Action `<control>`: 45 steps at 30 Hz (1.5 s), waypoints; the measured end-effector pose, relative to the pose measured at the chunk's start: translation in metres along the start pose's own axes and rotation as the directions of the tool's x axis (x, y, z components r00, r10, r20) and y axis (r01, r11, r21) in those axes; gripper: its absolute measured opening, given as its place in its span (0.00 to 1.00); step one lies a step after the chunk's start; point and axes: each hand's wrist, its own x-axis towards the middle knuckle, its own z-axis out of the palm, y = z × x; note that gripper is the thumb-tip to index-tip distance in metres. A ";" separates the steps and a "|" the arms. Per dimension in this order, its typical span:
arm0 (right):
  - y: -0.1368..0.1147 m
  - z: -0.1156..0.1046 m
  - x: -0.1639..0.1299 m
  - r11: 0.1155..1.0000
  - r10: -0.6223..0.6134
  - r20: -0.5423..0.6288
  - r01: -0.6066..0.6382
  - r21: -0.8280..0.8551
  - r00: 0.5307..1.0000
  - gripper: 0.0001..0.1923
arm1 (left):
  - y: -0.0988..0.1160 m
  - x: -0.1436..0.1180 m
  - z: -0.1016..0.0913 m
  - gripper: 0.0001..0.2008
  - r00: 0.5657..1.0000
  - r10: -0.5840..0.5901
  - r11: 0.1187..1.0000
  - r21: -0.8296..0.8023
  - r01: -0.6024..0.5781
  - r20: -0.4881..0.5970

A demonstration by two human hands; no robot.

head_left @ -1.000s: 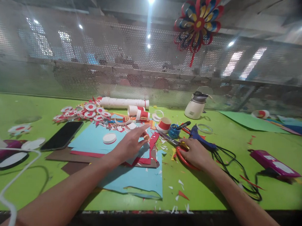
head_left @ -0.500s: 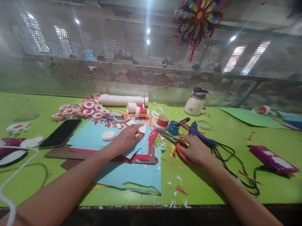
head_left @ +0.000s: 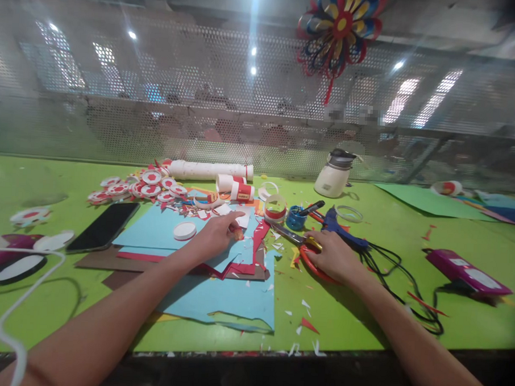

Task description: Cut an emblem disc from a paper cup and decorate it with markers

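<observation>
The green table [head_left: 65, 298] bears stacked paper sheets [head_left: 219, 296], blue over red and brown; they look light, limp and easily creased, best taken at a free edge, I judge. At three o'clock of the stack lie the scissors [head_left: 300, 246], stiff with sharp blades, safest held by the red handles; the right hand [head_left: 332, 256] rests curled over those handles, grip unclear. The left hand [head_left: 216, 235] lies on the sheets, forefinger stretched out, thumb and fingers pinching a small orange bit [head_left: 238, 234].
</observation>
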 end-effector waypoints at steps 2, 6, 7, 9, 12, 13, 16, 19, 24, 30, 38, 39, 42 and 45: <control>0.001 0.000 0.000 1.000 -0.002 -0.001 0.002 0.018 1.000 0.20 | 0.002 0.001 -0.002 0.26 0.999 -0.051 0.996 -0.076 0.050 -0.008; 0.003 -0.001 0.000 0.996 0.003 -0.023 -0.001 0.089 1.000 0.20 | 0.005 0.004 -0.006 0.21 0.987 -0.160 0.948 -0.278 0.157 0.014; 0.003 -0.001 0.000 0.993 0.001 -0.030 0.003 0.119 1.000 0.20 | 0.006 0.004 -0.007 0.19 0.982 -0.186 0.926 -0.331 0.181 0.019; 0.002 -0.004 -0.001 0.981 -0.005 -0.048 0.014 0.196 0.999 0.20 | 0.010 0.004 -0.009 0.17 0.973 -0.228 0.874 -0.436 0.215 0.023; -0.002 -0.010 -0.003 0.942 -0.007 -0.091 0.037 0.334 0.996 0.23 | 0.018 0.001 -0.009 0.18 0.963 -0.267 0.788 -0.569 0.236 0.030; -0.004 -0.012 -0.004 0.923 -0.009 -0.101 0.047 0.382 0.995 0.24 | 0.022 0.001 -0.008 0.18 0.961 -0.273 0.762 -0.601 0.240 0.037; -0.011 -0.018 -0.007 0.848 -0.063 -0.085 0.098 0.520 0.994 0.28 | 0.032 -0.002 -0.006 0.20 0.962 -0.269 0.713 -0.661 0.231 0.046; -0.016 -0.024 -0.012 0.658 -0.137 -0.006 0.096 0.747 0.991 0.32 | 0.041 -0.002 -0.006 0.20 0.967 -0.254 0.655 -0.731 0.190 0.024; -0.023 -0.033 -0.020 0.500 -0.104 0.133 -0.064 0.864 0.986 0.29 | 0.058 -0.001 -0.012 0.14 0.951 -0.308 0.542 -0.817 0.198 0.025; -0.022 -0.034 -0.025 0.344 -0.156 0.161 -0.099 0.934 0.975 0.19 | 0.082 -0.002 -0.021 0.13 0.946 -0.325 0.516 -0.835 0.191 0.015; -0.021 -0.034 -0.029 0.177 -0.218 0.001 0.038 0.983 0.976 0.13 | 0.107 -0.005 -0.014 0.24 0.919 -0.380 0.417 -0.906 0.068 -0.105; -0.023 -0.036 -0.030 0.222 -0.209 -0.019 0.066 0.973 0.978 0.12 | 0.108 -0.006 -0.013 0.23 0.913 -0.395 0.395 -0.916 0.066 -0.104; -0.028 -0.040 -0.033 0.487 -0.177 -0.084 0.162 0.858 0.981 0.16 | 0.108 -0.007 -0.009 0.16 0.898 -0.433 0.331 -0.941 0.073 -0.082; -0.031 -0.036 -0.036 0.650 -0.237 -0.100 0.234 0.723 0.966 0.22 | 0.108 -0.011 -0.005 0.13 0.886 -0.464 0.243 -0.963 0.115 -0.012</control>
